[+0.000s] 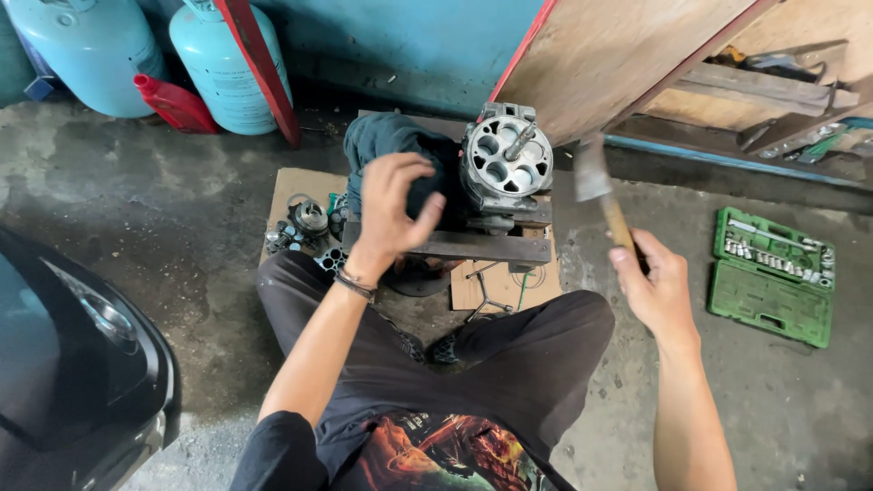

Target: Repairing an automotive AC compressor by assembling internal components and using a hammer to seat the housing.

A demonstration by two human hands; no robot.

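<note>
grey metal, one cylinder head (506, 165) sits on the low bench (455, 244), left hand (393, 207) fingers spread over one dark cloth (391, 145) beside it, right hand (657, 284) fingers wrapped round one hammer (602, 195).

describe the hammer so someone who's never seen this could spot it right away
Start at the round metal engine part on the stand in front of the seated person. Just to its right, the right hand holds up the hammer. It is the only tool with a wooden handle and a blurred grey head.
</note>
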